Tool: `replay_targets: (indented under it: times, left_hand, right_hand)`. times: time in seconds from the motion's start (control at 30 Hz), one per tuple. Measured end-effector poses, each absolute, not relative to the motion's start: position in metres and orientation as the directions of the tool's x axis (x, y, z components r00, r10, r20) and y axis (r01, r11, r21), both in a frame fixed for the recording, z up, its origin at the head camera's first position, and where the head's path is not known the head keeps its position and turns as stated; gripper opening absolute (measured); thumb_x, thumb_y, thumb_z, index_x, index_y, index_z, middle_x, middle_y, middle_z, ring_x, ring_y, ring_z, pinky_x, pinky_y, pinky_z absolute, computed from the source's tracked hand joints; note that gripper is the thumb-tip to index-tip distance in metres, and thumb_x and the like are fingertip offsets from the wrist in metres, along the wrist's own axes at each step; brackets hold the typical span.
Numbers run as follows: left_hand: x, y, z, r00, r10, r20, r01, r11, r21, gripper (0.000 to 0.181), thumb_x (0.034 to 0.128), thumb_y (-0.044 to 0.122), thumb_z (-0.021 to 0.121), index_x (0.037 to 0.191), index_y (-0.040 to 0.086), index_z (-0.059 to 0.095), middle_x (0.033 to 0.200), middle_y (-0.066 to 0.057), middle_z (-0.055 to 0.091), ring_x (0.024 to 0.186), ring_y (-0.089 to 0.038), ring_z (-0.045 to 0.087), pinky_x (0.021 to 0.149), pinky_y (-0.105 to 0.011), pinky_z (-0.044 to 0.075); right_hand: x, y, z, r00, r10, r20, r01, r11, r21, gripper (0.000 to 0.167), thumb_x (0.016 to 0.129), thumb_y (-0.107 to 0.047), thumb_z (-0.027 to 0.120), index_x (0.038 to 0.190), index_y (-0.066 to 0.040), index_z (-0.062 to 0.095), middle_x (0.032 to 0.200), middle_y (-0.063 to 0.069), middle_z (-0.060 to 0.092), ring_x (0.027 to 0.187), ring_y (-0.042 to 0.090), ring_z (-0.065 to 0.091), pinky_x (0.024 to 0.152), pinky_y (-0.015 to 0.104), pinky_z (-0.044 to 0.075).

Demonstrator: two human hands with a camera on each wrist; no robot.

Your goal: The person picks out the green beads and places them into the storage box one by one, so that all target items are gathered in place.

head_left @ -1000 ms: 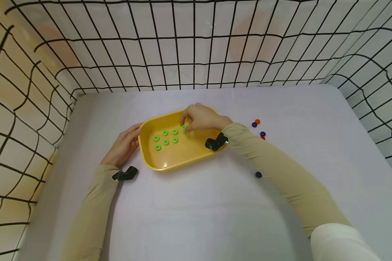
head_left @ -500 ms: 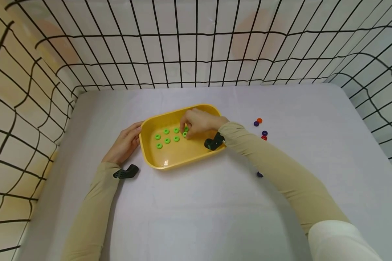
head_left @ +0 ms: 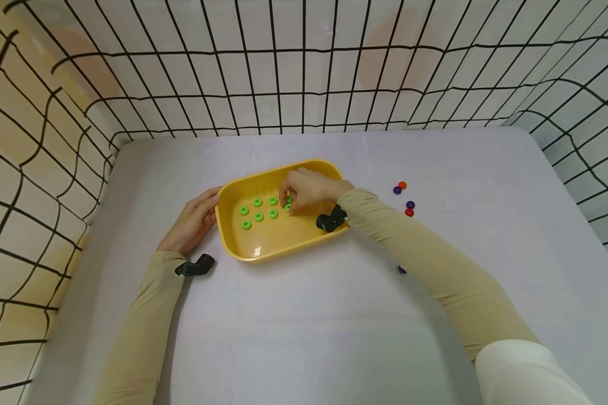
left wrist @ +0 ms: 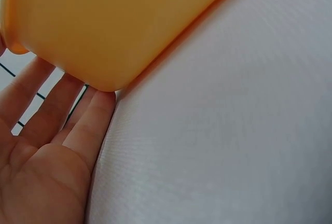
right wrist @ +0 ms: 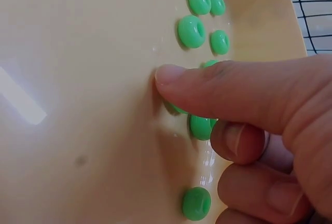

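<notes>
A yellow tray (head_left: 276, 239) holds several green ring-shaped beads (head_left: 259, 216), set out in two rough rows. My right hand (head_left: 309, 191) reaches into the tray from the right and pinches one green bead (right wrist: 176, 108) at the right end of the nearer row. In the right wrist view the thumb covers most of that bead, and the index fingertip's contact is hidden. Another bead (right wrist: 201, 126) sits beside the curled fingers. My left hand (head_left: 190, 225) rests against the tray's left end, its extended fingers touching the outer wall (left wrist: 104, 37) in the left wrist view.
Right of the tray, an orange bead (head_left: 402, 185) and a purple bead (head_left: 397, 190) lie together, with a second purple bead (head_left: 410, 205) and a red bead (head_left: 409, 212) nearby. A dark bead (head_left: 402, 269) is partly behind the right sleeve. Black wire mesh (head_left: 304, 93) borders the white table.
My right hand has moved slightly toward me inside the tray, and a bead now shows at its fingertips in front of the one there before. The left hand stays at the tray's end.
</notes>
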State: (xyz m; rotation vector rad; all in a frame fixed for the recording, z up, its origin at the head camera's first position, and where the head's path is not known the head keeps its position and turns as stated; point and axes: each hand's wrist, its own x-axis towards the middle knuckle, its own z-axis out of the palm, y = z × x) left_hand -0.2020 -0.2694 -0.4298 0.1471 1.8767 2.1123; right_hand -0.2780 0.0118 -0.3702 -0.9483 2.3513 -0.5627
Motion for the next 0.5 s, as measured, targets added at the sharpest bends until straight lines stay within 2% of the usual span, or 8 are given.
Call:
replay_targets:
  times: [0.2, 0.5]
  left_hand:
    - [-0.2026, -0.27, -0.4302, -0.947, 0.304, -0.101, -0.145, -0.124, 0.982, 0.046, 0.1054, 0.029, 0.048, 0.141, -0.001, 0.045, 0.128, 0.002, 0.055, 0.113, -0.01, 0.055, 0.097, -0.015, 0.049]
    - [-0.2025, -0.2693, -0.43, -0.946, 0.304, -0.112, -0.156, -0.124, 0.98, 0.048, 0.1052, 0.029, 0.048, 0.142, -0.001, 0.044, 0.129, 0.002, 0.055, 0.114, -0.008, 0.055, 0.097, -0.015, 0.048]
  right_hand:
    - [-0.2776, 0.012, -0.3683, -0.617, -0.719, -0.321, -0.493, 0.67, -0.554, 0.015, 0.078, -0.011, 0.082, 0.092, -0.014, 0.076, 0.065, -0.001, 0.056, 0.063, 0.013, 0.049, 0.057, 0.022, 0.038]
    - [-0.2774, 0.0128, -0.3686, -0.614, -0.721, -0.323, -0.492, 0.669, -0.557, 0.015, 0.08, -0.011, 0.082, 0.093, -0.014, 0.076, 0.066, -0.001, 0.056, 0.062, 0.012, 0.048, 0.057, 0.022, 0.038]
